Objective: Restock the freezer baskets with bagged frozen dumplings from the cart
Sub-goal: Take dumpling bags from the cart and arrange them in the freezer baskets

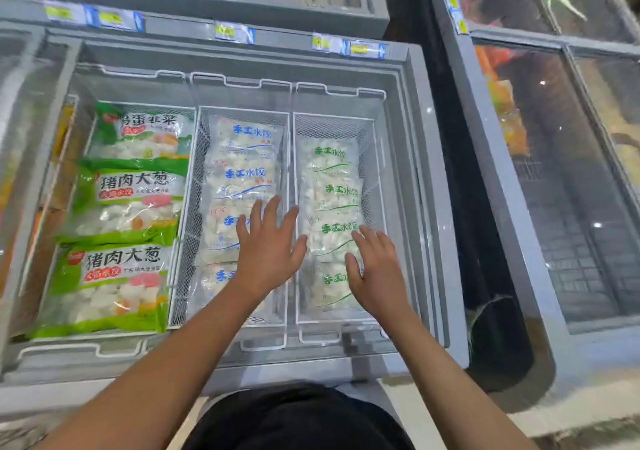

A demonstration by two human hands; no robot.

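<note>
Item: clear plastic bags of white dumplings with green lettering [334, 207], four showing, overlapped in a row in the right-hand white wire mesh basket [375, 158]. Long axis of the row runs away from me, near rim to far wall.

Position relative to my hands: my right hand [375, 273] lies flat over the two nearest bags, fingers [367, 238] spread and straight, pinching nothing. It is the nearer hand to this row.

My left hand [268, 252] sits over the divide, fingers splayed, resting mostly on the clear bags with blue lettering [244, 172] in the middle white wire basket [194, 207].

Adjacent: green printed dumpling bags [128, 200], left compartment of the grey chest freezer [433, 207].

Cart: not in view.

Judgement: both rows look full and level; I am pressing them flat.
</note>
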